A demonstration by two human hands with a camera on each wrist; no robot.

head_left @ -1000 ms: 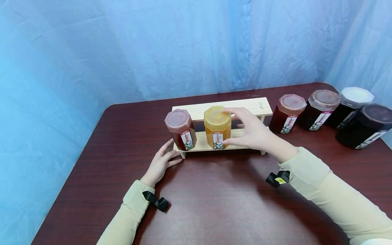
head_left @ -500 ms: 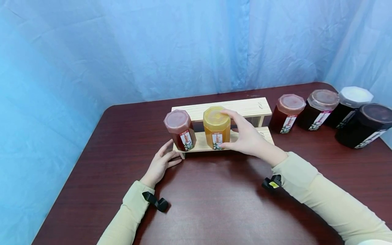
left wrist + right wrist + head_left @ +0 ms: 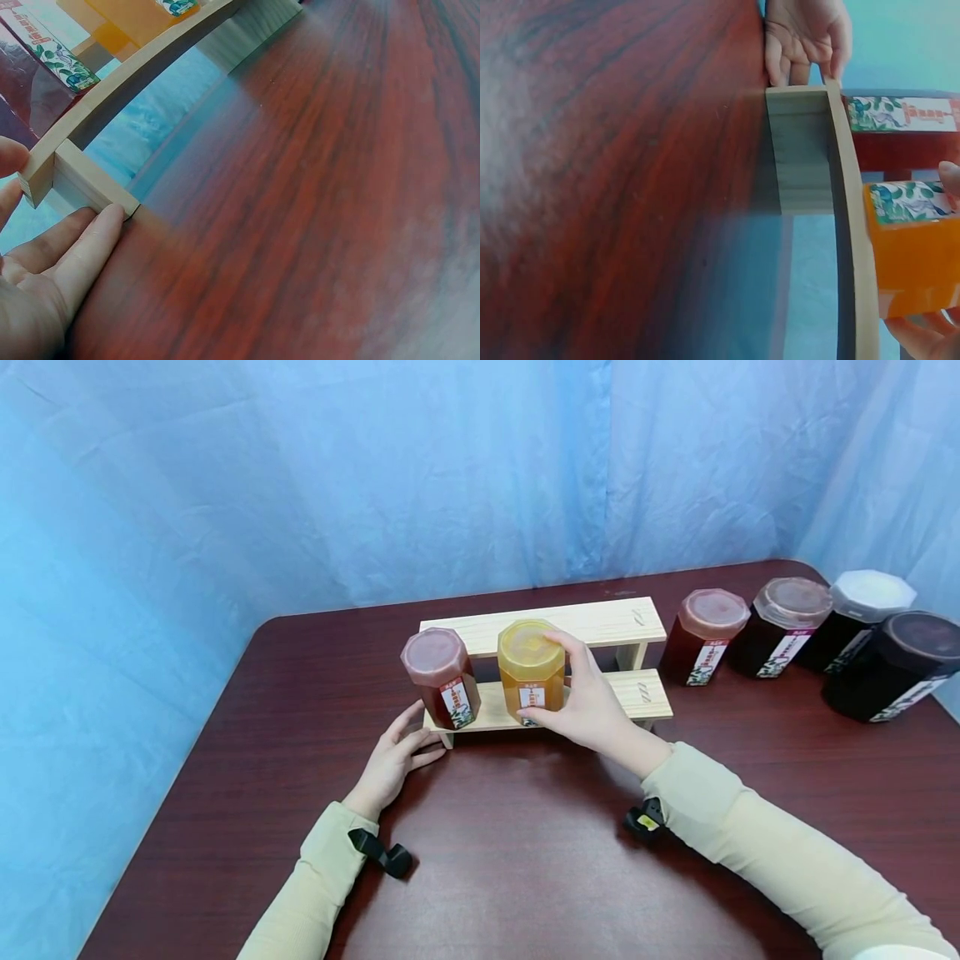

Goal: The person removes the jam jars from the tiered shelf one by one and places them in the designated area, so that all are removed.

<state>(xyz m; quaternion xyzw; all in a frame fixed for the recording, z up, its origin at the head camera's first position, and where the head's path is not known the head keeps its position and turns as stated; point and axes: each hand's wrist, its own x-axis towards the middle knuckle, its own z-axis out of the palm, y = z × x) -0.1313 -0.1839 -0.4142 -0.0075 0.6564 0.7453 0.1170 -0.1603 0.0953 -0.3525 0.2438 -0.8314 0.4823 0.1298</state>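
Observation:
A two-tier wooden rack (image 3: 633, 692) stands on the table. On its lower board, in the head view, are an upright jar of yellow-orange contents (image 3: 531, 652) and, to its left, a dark red jar (image 3: 438, 672) with a pinkish lid. My right hand (image 3: 588, 706) holds the yellow-orange jar from its right side, thumb on the front label and a finger by the lid. At the rack's left end, my left hand (image 3: 390, 764) touches the board end and leg with extended fingers. The left wrist view shows these fingers (image 3: 94, 244) against the leg.
At the table's right side stand a red jar (image 3: 705, 639), a dark jar with a clear lid (image 3: 780, 627), a dark jar with a white lid (image 3: 862, 610) and a black jar (image 3: 896, 668). A blue curtain (image 3: 420, 485) hangs behind the table.
My right hand has moved left and closed around the yellow-orange jar, its thumb now farther across the label. The jar and my left hand have hardly moved.

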